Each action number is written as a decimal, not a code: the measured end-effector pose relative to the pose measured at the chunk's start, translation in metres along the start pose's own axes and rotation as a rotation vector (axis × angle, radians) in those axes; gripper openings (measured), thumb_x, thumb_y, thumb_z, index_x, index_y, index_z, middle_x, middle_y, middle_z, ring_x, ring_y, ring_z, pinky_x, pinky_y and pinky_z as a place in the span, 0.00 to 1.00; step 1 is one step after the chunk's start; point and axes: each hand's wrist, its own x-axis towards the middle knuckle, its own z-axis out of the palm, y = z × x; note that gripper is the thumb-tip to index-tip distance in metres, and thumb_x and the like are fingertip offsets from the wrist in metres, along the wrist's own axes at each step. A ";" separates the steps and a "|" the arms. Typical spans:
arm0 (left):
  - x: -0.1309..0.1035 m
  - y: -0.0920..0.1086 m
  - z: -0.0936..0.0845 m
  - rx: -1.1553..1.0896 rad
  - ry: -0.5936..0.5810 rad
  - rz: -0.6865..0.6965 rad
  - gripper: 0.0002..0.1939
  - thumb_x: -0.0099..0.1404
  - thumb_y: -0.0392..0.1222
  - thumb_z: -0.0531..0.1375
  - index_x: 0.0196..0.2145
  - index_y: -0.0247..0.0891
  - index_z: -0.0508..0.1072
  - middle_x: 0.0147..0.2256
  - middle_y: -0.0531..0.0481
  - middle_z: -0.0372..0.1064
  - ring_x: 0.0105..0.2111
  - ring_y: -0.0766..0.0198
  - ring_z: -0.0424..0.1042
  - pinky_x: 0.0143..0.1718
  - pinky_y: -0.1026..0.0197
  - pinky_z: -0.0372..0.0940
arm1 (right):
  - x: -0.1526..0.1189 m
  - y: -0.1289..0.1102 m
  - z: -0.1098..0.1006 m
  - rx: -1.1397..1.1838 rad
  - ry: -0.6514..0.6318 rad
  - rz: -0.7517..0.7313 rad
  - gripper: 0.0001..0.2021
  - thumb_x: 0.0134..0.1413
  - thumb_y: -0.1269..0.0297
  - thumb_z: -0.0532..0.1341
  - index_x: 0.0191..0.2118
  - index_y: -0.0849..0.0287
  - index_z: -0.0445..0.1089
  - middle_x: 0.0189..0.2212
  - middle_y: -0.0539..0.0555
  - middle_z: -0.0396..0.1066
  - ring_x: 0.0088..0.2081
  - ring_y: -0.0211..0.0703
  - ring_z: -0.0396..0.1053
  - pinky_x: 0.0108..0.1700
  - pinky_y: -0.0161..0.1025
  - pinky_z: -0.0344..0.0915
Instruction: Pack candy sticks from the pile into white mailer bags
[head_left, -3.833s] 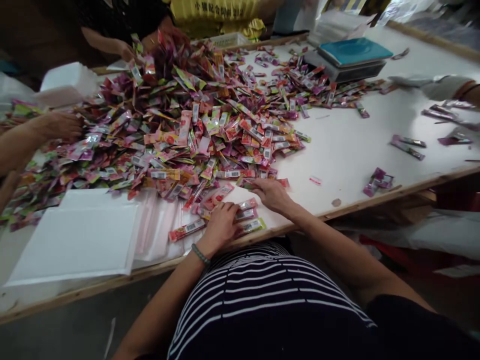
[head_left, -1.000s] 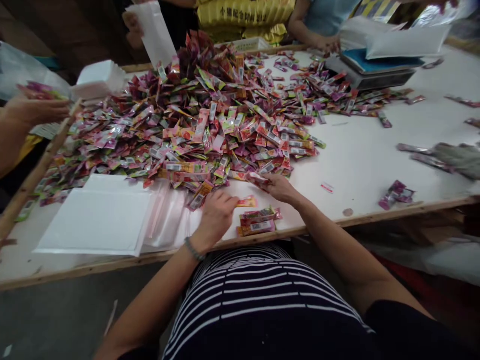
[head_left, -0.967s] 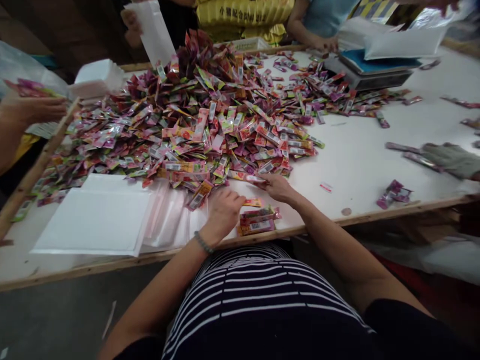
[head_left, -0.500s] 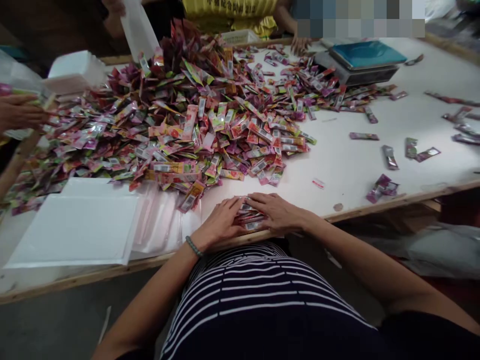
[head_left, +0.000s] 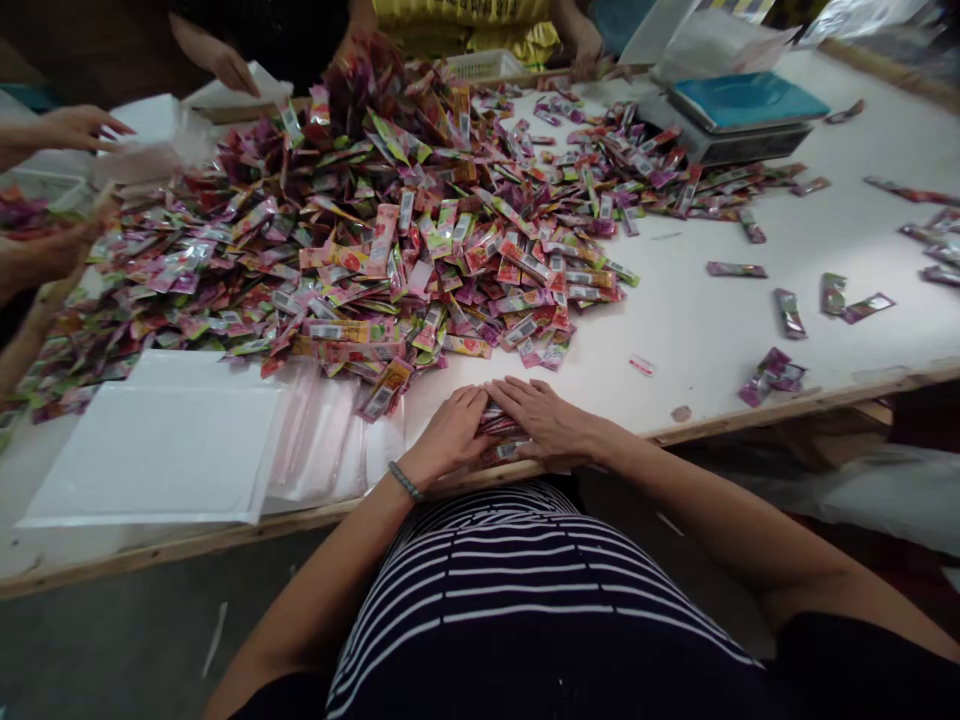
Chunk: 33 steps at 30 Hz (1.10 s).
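A small stack of stick packets lies at the table's front edge, right before my body. From the left, my left hand is wrapped round it, a beaded bracelet on the wrist. My right hand presses on its right side and top, so both hands grip the stack together. Between the hands the packet ends show, one with a barcode. Just beyond spreads a large heap of colourful stick packets. To the left of my left hand lie clear and white plastic bags.
A scale with a blue top stands at the back right. Loose packets are scattered on the white table. Co-workers' hands are at the left and far sides, near white stacked bags. A white basket stands behind the heap.
My hands stay round the packet stack, with only slight shifts. A co-worker's hand at the left reaches over the white stack; the white bag held up at the back has come down.
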 end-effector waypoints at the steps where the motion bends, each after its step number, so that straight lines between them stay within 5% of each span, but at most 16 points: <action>1: -0.004 0.000 0.001 -0.036 0.008 -0.001 0.34 0.58 0.41 0.62 0.59 0.29 0.57 0.58 0.31 0.61 0.59 0.47 0.60 0.60 0.44 0.58 | 0.000 -0.002 0.003 -0.006 0.008 -0.006 0.47 0.51 0.55 0.62 0.70 0.70 0.40 0.68 0.71 0.44 0.67 0.66 0.44 0.62 0.61 0.48; 5: -0.018 0.005 0.003 -0.075 0.050 -0.058 0.40 0.58 0.43 0.63 0.63 0.30 0.51 0.61 0.29 0.57 0.61 0.46 0.58 0.59 0.41 0.58 | 0.002 -0.002 0.012 -0.037 0.124 -0.089 0.37 0.55 0.62 0.58 0.68 0.68 0.47 0.64 0.69 0.54 0.64 0.61 0.52 0.59 0.55 0.55; 11: -0.052 0.021 -0.034 0.032 0.188 -0.156 0.23 0.64 0.40 0.59 0.57 0.34 0.63 0.53 0.39 0.69 0.53 0.55 0.68 0.54 0.54 0.64 | 0.005 0.001 0.037 -0.142 0.299 -0.114 0.36 0.58 0.52 0.55 0.67 0.66 0.48 0.62 0.69 0.57 0.61 0.60 0.56 0.54 0.54 0.59; 13: -0.077 0.016 -0.056 0.129 0.343 -0.353 0.13 0.69 0.41 0.53 0.48 0.36 0.70 0.45 0.42 0.73 0.46 0.58 0.71 0.48 0.57 0.66 | 0.006 0.002 0.046 -0.184 0.344 -0.115 0.33 0.59 0.55 0.54 0.66 0.64 0.49 0.61 0.68 0.59 0.59 0.59 0.59 0.51 0.53 0.60; 15: -0.106 0.003 -0.077 0.317 0.455 -0.680 0.13 0.70 0.40 0.49 0.40 0.35 0.72 0.38 0.41 0.73 0.41 0.55 0.72 0.44 0.54 0.67 | 0.008 0.001 0.052 -0.221 0.365 -0.113 0.29 0.59 0.63 0.52 0.65 0.63 0.51 0.58 0.67 0.63 0.54 0.56 0.63 0.47 0.50 0.63; 18: -0.143 -0.027 -0.101 0.482 0.262 -0.991 0.13 0.67 0.39 0.51 0.40 0.31 0.73 0.38 0.35 0.73 0.42 0.48 0.72 0.44 0.48 0.66 | 0.012 -0.001 0.056 -0.275 0.392 -0.131 0.29 0.55 0.73 0.51 0.64 0.63 0.53 0.52 0.65 0.68 0.48 0.54 0.67 0.41 0.48 0.65; 21: -0.165 -0.051 -0.116 0.425 0.092 -1.013 0.13 0.65 0.38 0.52 0.43 0.34 0.74 0.40 0.39 0.75 0.42 0.52 0.74 0.44 0.53 0.66 | 0.016 -0.003 0.058 -0.302 0.428 -0.137 0.31 0.53 0.74 0.52 0.65 0.62 0.54 0.49 0.64 0.71 0.44 0.54 0.69 0.38 0.47 0.66; 24: -0.178 -0.060 -0.126 0.354 0.134 -0.991 0.18 0.70 0.43 0.47 0.49 0.40 0.73 0.44 0.47 0.76 0.42 0.60 0.74 0.44 0.61 0.67 | 0.016 -0.006 0.058 -0.300 0.450 -0.128 0.32 0.50 0.73 0.54 0.64 0.58 0.56 0.49 0.62 0.70 0.45 0.54 0.68 0.37 0.46 0.67; 27: -0.186 -0.063 -0.125 0.397 0.157 -1.037 0.18 0.68 0.45 0.49 0.49 0.37 0.72 0.46 0.42 0.75 0.45 0.57 0.74 0.46 0.58 0.67 | 0.014 -0.007 0.058 -0.300 0.458 -0.089 0.31 0.49 0.70 0.56 0.62 0.54 0.59 0.52 0.60 0.69 0.49 0.57 0.65 0.35 0.46 0.66; 30: -0.192 -0.069 -0.117 0.435 0.100 -1.044 0.15 0.60 0.37 0.57 0.44 0.37 0.74 0.42 0.41 0.75 0.43 0.53 0.74 0.45 0.56 0.66 | 0.014 -0.006 0.059 -0.301 0.439 -0.088 0.34 0.47 0.71 0.56 0.63 0.52 0.57 0.51 0.60 0.69 0.44 0.56 0.66 0.30 0.43 0.64; 33: -0.201 -0.078 -0.112 0.429 0.147 -1.059 0.20 0.58 0.31 0.54 0.49 0.40 0.72 0.44 0.44 0.75 0.44 0.56 0.74 0.44 0.59 0.66 | 0.013 -0.001 0.062 -0.279 0.450 -0.120 0.36 0.48 0.74 0.55 0.66 0.54 0.53 0.45 0.60 0.71 0.36 0.50 0.68 0.34 0.43 0.68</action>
